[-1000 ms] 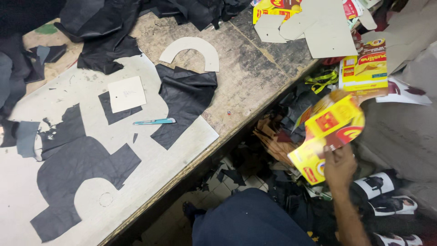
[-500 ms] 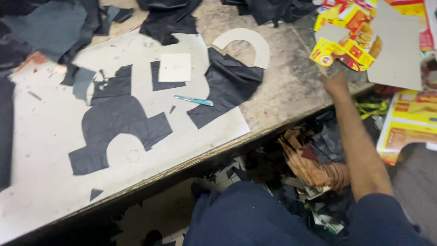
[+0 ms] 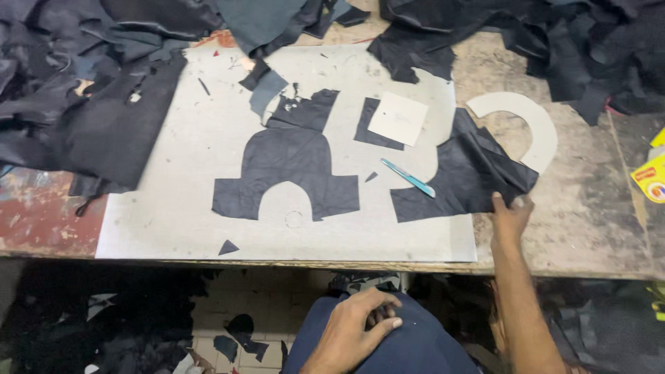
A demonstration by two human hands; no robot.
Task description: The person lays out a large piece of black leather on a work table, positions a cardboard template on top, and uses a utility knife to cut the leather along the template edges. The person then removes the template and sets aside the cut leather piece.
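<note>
My right hand (image 3: 510, 219) reaches onto the worn table (image 3: 589, 221) and its fingertips touch the near right corner of a loose black leather piece (image 3: 464, 176). My left hand (image 3: 357, 325) rests on my lap in dark blue trousers, fingers loosely curled, holding nothing. A grey cutting mat (image 3: 187, 187) carries a cut black leather shape with an arched notch (image 3: 291, 170). A blue-handled knife (image 3: 409, 178) lies on the mat beside the loose piece. A white square card (image 3: 397, 118) sits on a small black piece. A curved white template (image 3: 530, 125) lies to the right.
Heaps of dark leather scraps (image 3: 104, 76) cover the left and far side of the table, more at the far right (image 3: 589, 41). A yellow and red carton edge (image 3: 651, 176) shows at the right. Offcuts litter the tiled floor (image 3: 235, 332) under the table.
My right hand let go of the yellow and red cartons it held up and came down to the black leather piece. The view swung left over the mat, and my left hand came into view.
</note>
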